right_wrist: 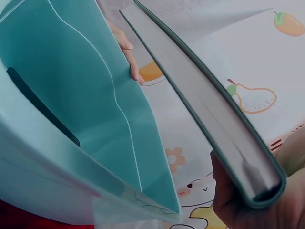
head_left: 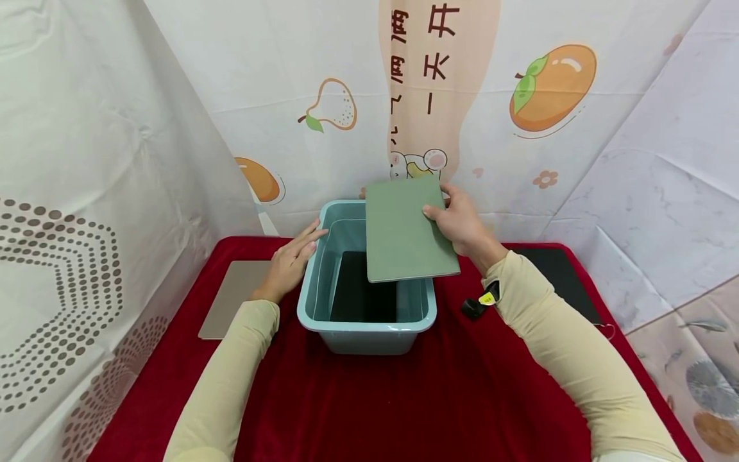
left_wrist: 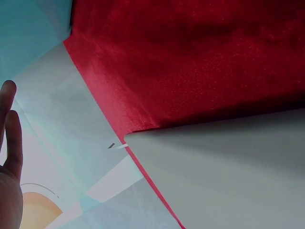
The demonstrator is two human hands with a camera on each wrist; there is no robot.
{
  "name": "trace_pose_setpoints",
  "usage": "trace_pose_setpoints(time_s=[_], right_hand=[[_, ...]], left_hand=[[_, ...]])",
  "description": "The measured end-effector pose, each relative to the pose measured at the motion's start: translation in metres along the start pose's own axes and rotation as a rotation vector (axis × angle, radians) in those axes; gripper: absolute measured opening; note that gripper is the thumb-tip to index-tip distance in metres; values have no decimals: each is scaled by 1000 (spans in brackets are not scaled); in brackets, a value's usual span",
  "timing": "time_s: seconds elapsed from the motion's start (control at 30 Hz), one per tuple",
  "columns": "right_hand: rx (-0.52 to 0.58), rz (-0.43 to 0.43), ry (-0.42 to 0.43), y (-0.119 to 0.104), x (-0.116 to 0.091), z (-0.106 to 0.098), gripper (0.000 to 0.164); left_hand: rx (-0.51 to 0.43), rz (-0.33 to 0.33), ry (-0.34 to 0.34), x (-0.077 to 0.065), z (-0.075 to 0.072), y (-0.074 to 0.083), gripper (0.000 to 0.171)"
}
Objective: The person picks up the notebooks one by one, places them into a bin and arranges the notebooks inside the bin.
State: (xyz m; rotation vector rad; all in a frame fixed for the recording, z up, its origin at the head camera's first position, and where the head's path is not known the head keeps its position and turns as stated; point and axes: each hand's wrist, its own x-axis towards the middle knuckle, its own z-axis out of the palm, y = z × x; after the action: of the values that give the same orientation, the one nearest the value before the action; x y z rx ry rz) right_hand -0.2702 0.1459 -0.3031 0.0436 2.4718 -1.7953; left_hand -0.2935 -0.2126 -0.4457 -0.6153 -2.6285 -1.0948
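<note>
My right hand [head_left: 462,221] grips a green hardcover notebook [head_left: 404,234] by its right edge, thumb on the cover. The notebook is held over the right part of a light blue plastic bin [head_left: 369,326], overlapping its rim in the head view. Its spine and white page edges show in the right wrist view, where the right hand [right_wrist: 259,210] wraps the spine end. With fingers extended, my left hand [head_left: 291,263] rests against the bin's left rim. Inside the bin lies a flat black item [head_left: 358,295], partly hidden by the notebook.
A grey-beige notebook [head_left: 233,298] lies on the red cloth [head_left: 369,404] left of the bin. At the right lies a black notebook [head_left: 557,276], partly behind the right arm. Printed curtains [head_left: 346,51] stand behind the table and along its sides.
</note>
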Motion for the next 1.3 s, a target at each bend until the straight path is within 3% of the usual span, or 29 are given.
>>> trace_pose_setpoints(time_s=[0.73, 1.03, 1.3], right_hand=[[101, 5, -26, -1, 13, 32, 66], [58, 25, 12, -1, 19, 46, 74], [31, 17, 28, 0, 21, 58, 68]], left_hand=[[7, -3, -10, 1, 0, -1, 45], [7, 6, 3, 1, 1, -2, 43], [4, -10, -12, 0, 1, -3, 45]])
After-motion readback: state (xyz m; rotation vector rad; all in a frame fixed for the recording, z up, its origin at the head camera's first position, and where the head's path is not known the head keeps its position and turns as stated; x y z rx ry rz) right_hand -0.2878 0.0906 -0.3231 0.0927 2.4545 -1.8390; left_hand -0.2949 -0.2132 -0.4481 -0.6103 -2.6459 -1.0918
